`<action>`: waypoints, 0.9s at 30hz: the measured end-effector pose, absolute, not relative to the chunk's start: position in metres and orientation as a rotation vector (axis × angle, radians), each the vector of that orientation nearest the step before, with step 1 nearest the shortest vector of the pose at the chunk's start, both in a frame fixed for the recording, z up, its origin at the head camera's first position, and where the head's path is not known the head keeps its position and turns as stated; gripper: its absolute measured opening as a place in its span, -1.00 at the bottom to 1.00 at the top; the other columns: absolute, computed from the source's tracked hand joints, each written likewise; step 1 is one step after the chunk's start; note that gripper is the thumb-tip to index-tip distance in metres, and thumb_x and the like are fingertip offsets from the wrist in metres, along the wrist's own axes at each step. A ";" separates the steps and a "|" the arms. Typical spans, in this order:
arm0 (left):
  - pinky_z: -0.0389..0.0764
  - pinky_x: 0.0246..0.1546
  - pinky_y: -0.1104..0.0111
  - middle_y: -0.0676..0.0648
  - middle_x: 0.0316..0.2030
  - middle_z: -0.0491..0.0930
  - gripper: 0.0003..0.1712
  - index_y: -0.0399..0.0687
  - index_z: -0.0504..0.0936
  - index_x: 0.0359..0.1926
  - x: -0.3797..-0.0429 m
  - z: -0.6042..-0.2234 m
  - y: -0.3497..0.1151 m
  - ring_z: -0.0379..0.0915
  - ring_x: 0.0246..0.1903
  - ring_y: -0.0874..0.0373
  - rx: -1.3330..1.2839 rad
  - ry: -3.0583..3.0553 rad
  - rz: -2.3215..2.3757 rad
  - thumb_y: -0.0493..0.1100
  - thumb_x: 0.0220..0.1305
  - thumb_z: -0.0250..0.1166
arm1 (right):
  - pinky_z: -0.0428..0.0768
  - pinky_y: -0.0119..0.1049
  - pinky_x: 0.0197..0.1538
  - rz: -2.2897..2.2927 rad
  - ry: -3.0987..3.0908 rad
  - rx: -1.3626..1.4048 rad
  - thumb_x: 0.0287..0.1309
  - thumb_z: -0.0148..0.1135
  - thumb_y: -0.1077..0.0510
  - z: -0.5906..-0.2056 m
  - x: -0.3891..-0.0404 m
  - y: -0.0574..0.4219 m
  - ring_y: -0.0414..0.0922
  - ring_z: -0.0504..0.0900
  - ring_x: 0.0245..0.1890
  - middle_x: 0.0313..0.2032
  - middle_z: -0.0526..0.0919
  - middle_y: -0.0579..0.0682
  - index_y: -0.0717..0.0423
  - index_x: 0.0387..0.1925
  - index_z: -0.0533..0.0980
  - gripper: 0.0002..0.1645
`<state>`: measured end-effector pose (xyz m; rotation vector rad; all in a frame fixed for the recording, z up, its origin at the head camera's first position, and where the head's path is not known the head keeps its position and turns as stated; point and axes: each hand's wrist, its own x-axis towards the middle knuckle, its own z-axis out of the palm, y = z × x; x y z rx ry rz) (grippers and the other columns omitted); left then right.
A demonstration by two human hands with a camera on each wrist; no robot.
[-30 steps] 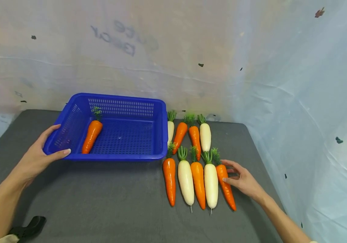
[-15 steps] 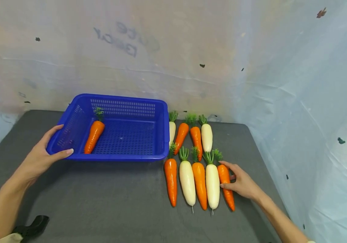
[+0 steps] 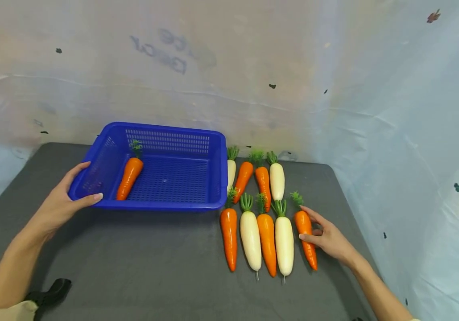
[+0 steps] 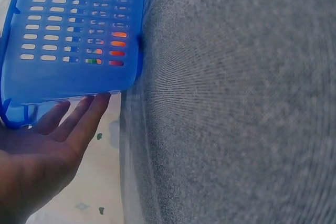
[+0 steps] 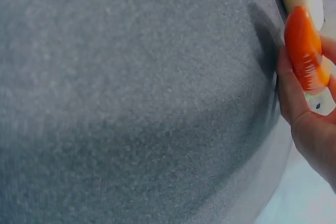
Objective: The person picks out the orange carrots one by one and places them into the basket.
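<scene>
My left hand (image 3: pixel 61 206) grips the left end of a blue plastic basket (image 3: pixel 161 205), thumb over the front rim and fingers at the side. In the left wrist view, fingers reach under the slotted basket wall (image 4: pixel 68 80). One carrot (image 3: pixel 130 177) with a green top lies inside at the left. At the right end of the front row, my right hand (image 3: pixel 331 238) pinches another carrot (image 3: pixel 303 221) between thumb and fingers. The right wrist view shows this carrot (image 5: pixel 303 45) tip first, its shadow on the cloth apart from it.
Beside the held carrot lies a white radish (image 3: pixel 284 245), in a front row of alternating carrots and radishes. Behind them, more carrots and radishes (image 3: pixel 277 180) form a back row, one partly hidden by the basket. Plastic sheeting (image 3: pixel 229 102) hangs behind the grey table (image 3: pixel 153 267).
My right hand has closed round the rightmost carrot and shifted it slightly away from the neighbouring radish. The left hand keeps its grip on the basket; the whole head view has drifted a little.
</scene>
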<state>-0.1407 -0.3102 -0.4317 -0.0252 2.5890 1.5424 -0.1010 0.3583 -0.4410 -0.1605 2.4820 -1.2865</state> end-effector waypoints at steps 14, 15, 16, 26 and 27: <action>0.13 0.09 -0.52 -0.54 0.46 -0.34 0.15 0.28 -0.43 0.57 -0.156 -0.419 -0.310 -0.08 0.26 -0.60 0.013 2.565 1.411 0.05 0.37 0.29 | 0.68 -0.21 -0.17 -1.312 2.619 -0.145 0.27 0.33 -0.06 -0.423 -0.123 0.356 -0.07 0.74 -0.15 0.33 0.29 0.27 -0.24 0.56 0.03 -0.03; 0.13 0.08 -0.52 -0.55 0.46 -0.33 0.16 0.26 -0.43 0.58 -0.157 -0.417 -0.310 -0.07 0.26 -0.60 0.014 2.574 1.378 0.07 0.35 0.30 | 0.68 -0.20 -0.17 -1.313 2.618 -0.142 0.26 0.33 -0.07 -0.422 -0.125 0.353 -0.06 0.74 -0.16 0.33 0.29 0.26 -0.25 0.56 0.03 -0.03; 0.13 0.09 -0.52 -0.54 0.46 -0.33 0.17 0.24 -0.43 0.58 -0.157 -0.416 -0.310 -0.07 0.26 -0.61 0.018 2.581 1.351 0.09 0.34 0.30 | 0.68 -0.20 -0.17 -1.311 2.617 -0.143 0.26 0.33 -0.08 -0.419 -0.127 0.350 -0.06 0.73 -0.16 0.34 0.29 0.26 -0.26 0.56 0.03 -0.03; 0.08 0.07 -0.54 -0.44 0.50 -0.47 0.15 0.34 -0.40 0.58 -0.150 -0.419 -0.313 -0.15 0.27 -0.65 0.017 2.587 1.310 0.10 0.34 0.30 | 0.67 -0.09 -0.11 -1.367 2.559 -0.164 0.25 0.34 -0.10 -0.398 -0.154 0.318 0.15 0.62 0.08 0.40 0.23 0.23 -0.29 0.55 0.05 -0.03; 0.08 0.07 -0.54 -0.44 0.50 -0.49 0.15 0.34 -0.41 0.57 -0.150 -0.421 -0.313 -0.15 0.27 -0.65 0.021 2.580 1.321 0.09 0.34 0.30 | 0.67 -0.08 -0.11 -1.362 2.560 -0.168 0.25 0.34 -0.10 -0.396 -0.157 0.316 0.16 0.61 0.09 0.40 0.24 0.22 -0.29 0.55 0.05 -0.03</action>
